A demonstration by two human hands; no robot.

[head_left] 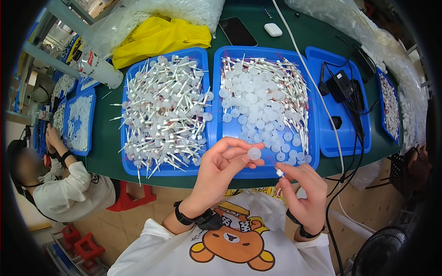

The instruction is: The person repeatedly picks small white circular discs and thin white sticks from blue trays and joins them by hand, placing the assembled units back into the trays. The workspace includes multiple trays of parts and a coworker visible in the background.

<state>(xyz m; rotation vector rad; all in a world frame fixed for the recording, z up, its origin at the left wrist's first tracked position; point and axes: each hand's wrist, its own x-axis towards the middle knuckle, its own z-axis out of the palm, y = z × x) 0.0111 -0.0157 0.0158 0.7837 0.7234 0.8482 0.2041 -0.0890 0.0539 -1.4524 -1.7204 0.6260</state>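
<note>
Up close, just over the worktop's near edge: left hand closed to a pinch on a small white plastic disc cap, thumb and fingertips at its rim. Right hand nearly closed around a thin white stem piece, only the tip showing, just beside the cap but apart from it. Probably feather-light, stiff, smooth and easily dropped; best gripped at the cap's rim and low on the stem. Behind, one blue tray of loose caps and stems, another blue tray heaped with assembled pieces.
</note>
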